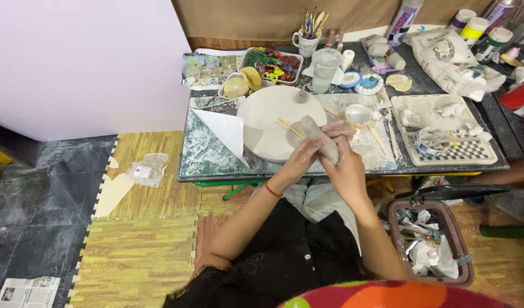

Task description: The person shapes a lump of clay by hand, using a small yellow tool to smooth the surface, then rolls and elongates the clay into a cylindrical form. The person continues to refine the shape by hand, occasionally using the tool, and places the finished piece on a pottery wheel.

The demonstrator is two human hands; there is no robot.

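A rounded red, orange and green shape (382, 294) fills the bottom edge, cut off by the frame and too close to identify. Above it lie the person's black-clad lap and bare forearms, the left wrist wearing a thin red bracelet (272, 190).

Both hands meet at the near edge of the table (216, 165). The left hand (301, 161) and the right hand (344, 165) are pressed together around a grey lump of clay (319, 137), fingers wrapped on it; its lower end is hidden inside the right palm, and only the upper end shows, over the rim of a round white board (273, 117). A thin wooden stick (289, 128) lies on that board, its near end hidden behind the clay.

A sheet of white paper (225, 131) overlaps the board's left side. Behind stand a clear glass of water (326, 68), a mug of brushes (306, 40) and a tray of coloured pieces (273, 64), too small to make out. At the right, a brown bin (430, 242) holds crumpled paper, partly covered by a dark flap.
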